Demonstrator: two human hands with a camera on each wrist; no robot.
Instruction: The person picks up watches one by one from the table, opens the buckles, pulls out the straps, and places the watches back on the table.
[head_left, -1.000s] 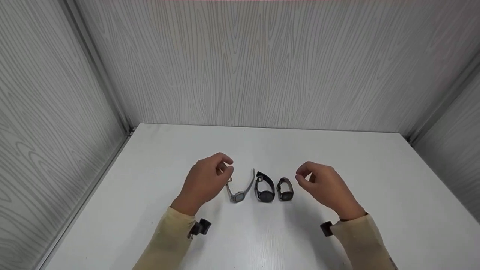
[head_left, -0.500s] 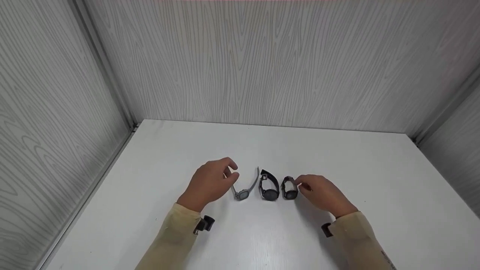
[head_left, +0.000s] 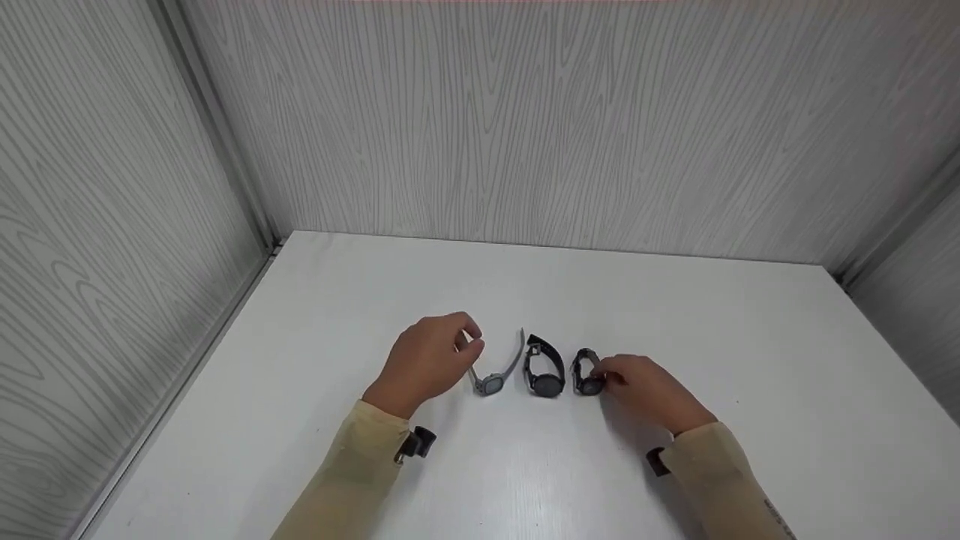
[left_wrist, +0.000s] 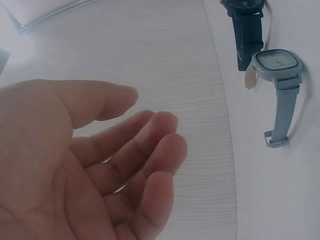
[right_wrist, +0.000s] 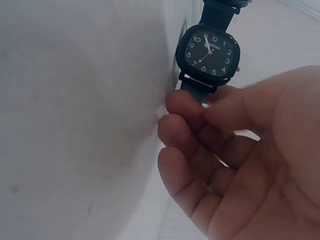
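Three wristwatches lie in a row on a white table. The right one, a small black watch with a squarish dial, has its strap pinched between the thumb and index finger of my right hand. A larger round black watch is in the middle. At the left lies a pale grey-blue watch with its strap spread apart. My left hand hovers beside this grey watch, fingers loosely bent and apart from it, as the left wrist view confirms; nothing is between thumb and fingers.
The white tabletop runs back to a wood-grain panel. Similar panels rise at the left and right. A small dark camera mount sits at the left cuff, another at the right.
My right hand has come down to the small black watch and now pinches its strap. The left hand stays beside the grey watch. The head view has shifted slightly.
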